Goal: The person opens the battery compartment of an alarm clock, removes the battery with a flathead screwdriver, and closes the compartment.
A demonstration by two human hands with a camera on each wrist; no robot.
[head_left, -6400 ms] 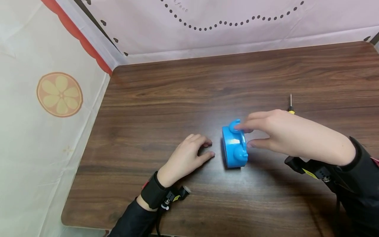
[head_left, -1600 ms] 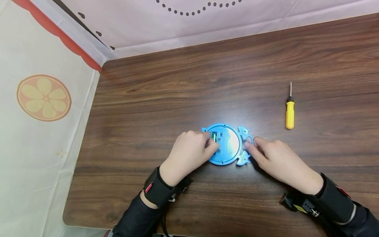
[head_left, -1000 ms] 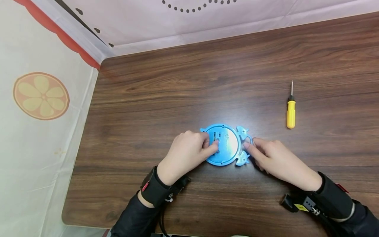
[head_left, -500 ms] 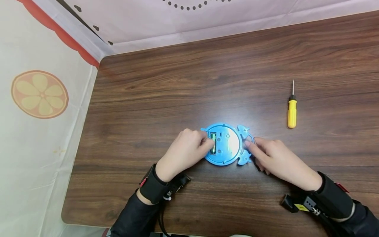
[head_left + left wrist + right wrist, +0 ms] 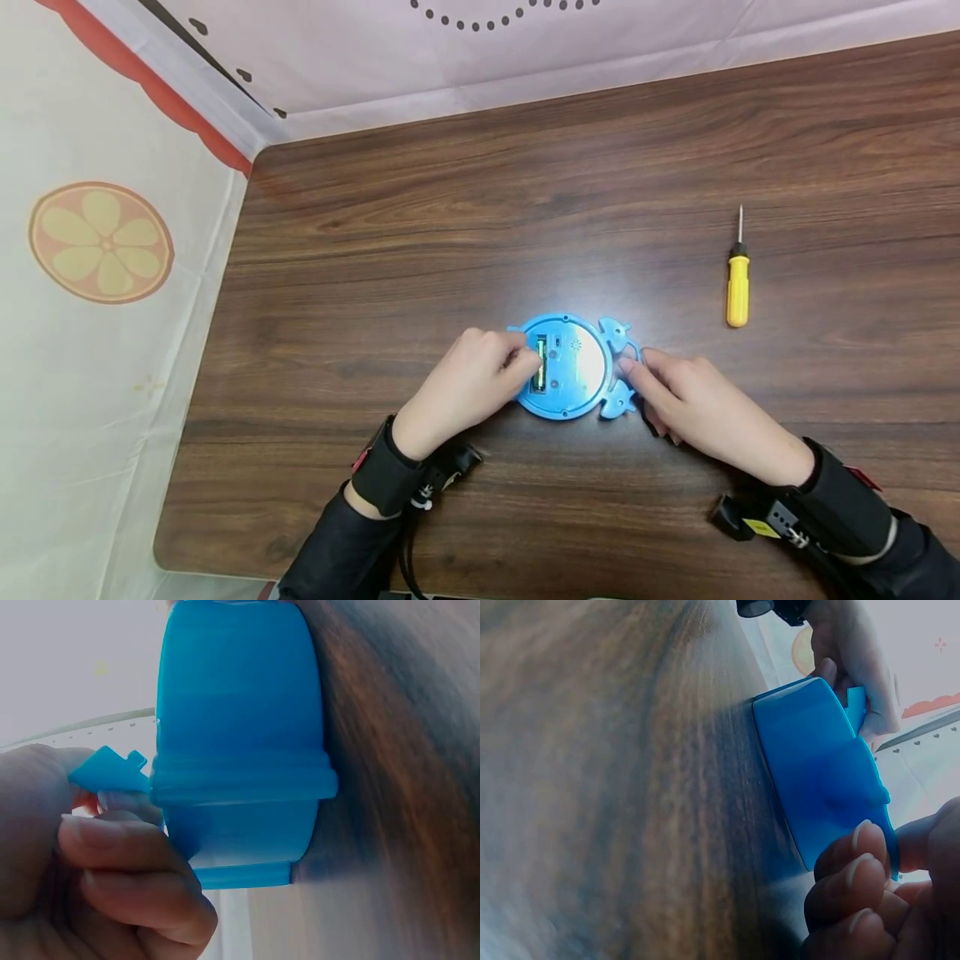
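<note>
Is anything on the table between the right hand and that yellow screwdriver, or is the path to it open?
Nothing visible stands between them. The right hand rests at the blue clock, and only bare table lies between it and the yellow screwdriver.

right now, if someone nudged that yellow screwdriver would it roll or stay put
The screwdriver would probably roll sideways: its handle looks round and it lies flat on the smooth wooden table. It looks small, so likely light, and stiff enough to lift by the handle.
</note>
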